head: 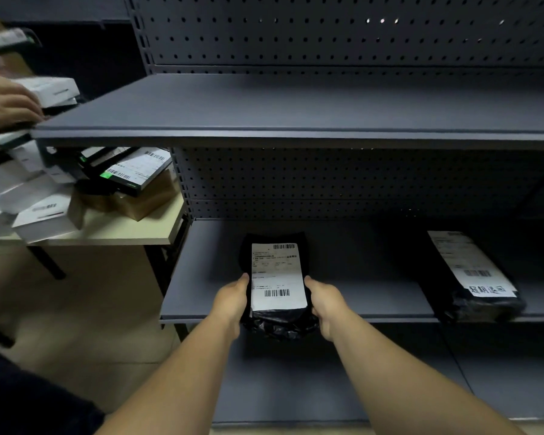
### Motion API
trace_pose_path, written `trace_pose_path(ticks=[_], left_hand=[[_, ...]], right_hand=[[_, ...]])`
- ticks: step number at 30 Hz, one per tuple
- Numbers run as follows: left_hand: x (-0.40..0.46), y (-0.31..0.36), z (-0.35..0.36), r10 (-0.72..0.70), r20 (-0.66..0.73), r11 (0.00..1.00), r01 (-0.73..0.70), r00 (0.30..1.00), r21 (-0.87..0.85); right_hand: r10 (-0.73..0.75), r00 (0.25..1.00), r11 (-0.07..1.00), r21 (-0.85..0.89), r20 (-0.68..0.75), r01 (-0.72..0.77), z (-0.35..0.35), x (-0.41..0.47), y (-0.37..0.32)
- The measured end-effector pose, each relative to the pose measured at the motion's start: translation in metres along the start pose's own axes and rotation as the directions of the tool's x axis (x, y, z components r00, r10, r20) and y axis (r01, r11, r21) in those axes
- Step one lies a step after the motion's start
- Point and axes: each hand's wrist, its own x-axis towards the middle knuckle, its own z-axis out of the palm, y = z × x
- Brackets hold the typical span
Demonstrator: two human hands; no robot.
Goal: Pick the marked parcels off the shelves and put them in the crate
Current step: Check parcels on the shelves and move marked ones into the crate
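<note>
A black plastic parcel (pixel 277 277) with a white shipping label lies at the front edge of the middle shelf (pixel 201 293), its near end hanging over the edge. My left hand (pixel 231 301) grips its left side and my right hand (pixel 325 304) grips its right side. A second black parcel (pixel 471 274) with a white label and handwritten characters lies further right on the same shelf. No crate is in view.
The upper shelf (pixel 296 120) is bare, with pegboard behind it. At left a beige table (pixel 123 227) carries several white boxes and a brown parcel. Another person's hand (pixel 7 105) reaches over boxes at the far left. A lower shelf (pixel 296 387) lies below.
</note>
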Motion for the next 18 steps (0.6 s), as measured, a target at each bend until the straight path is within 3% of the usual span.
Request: trace_pose_path(ticks=[5,10,18], left_hand=[[-0.014,0.005,0.000,0.083,-0.015,0.995,-0.083,0.996,-0.052],[-0.044,0.012,-0.004,0.171,-0.064,0.976,-0.178,0.983,-0.123],[-0.088,0.014,-0.015,0.204,-0.094,0.961,-0.217,0.975,-0.171]], right_hand=[[-0.058,0.998,0.998,0.037,0.021,0.057,-0.005,-0.009,0.000],[-0.172,0.983,0.975,0.130,-0.062,0.178,-0.010,-0.034,-0.004],[-0.215,0.968,0.948,0.210,-0.132,0.239,-0.011,-0.071,0.005]])
